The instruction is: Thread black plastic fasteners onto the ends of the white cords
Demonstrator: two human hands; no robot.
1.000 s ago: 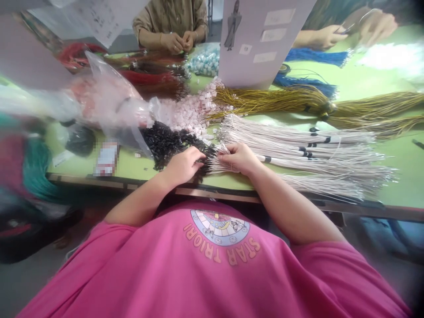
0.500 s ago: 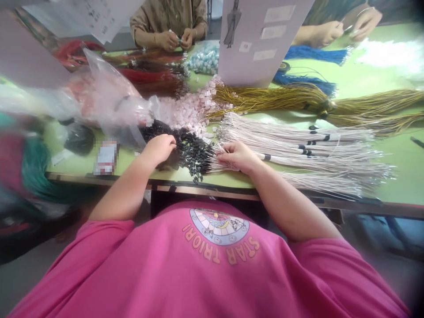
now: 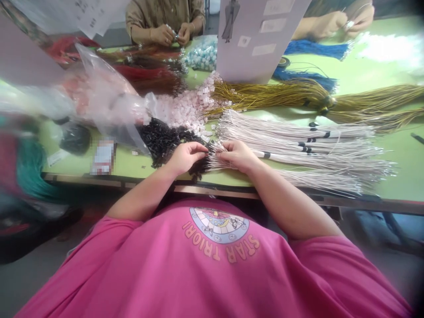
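Observation:
My left hand [image 3: 188, 157] is closed in a pinch in front of the pile of small black connector pieces [image 3: 159, 137]. Whatever lies between its fingertips is too small to make out. Just to the right, my right hand [image 3: 239, 155] pinches a white wire at its tip end, above the ends of the bundled white wires [image 3: 288, 152]. The two hands' fingertips almost meet. Black tape bands wrap the white bundles, which lie across the table toward the right.
Behind the black pieces lie many small white connectors [image 3: 192, 104] and a clear plastic bag [image 3: 112, 95]. Yellow wires [image 3: 274, 94] stretch across the back. A labelled packet [image 3: 103, 157] sits at left, near the table edge [image 3: 215, 191]. Two co-workers' hands are across the table.
My left hand has moved right, from the black pile to beside my right hand's fingertips. My right hand stays almost in place at the wire ends.

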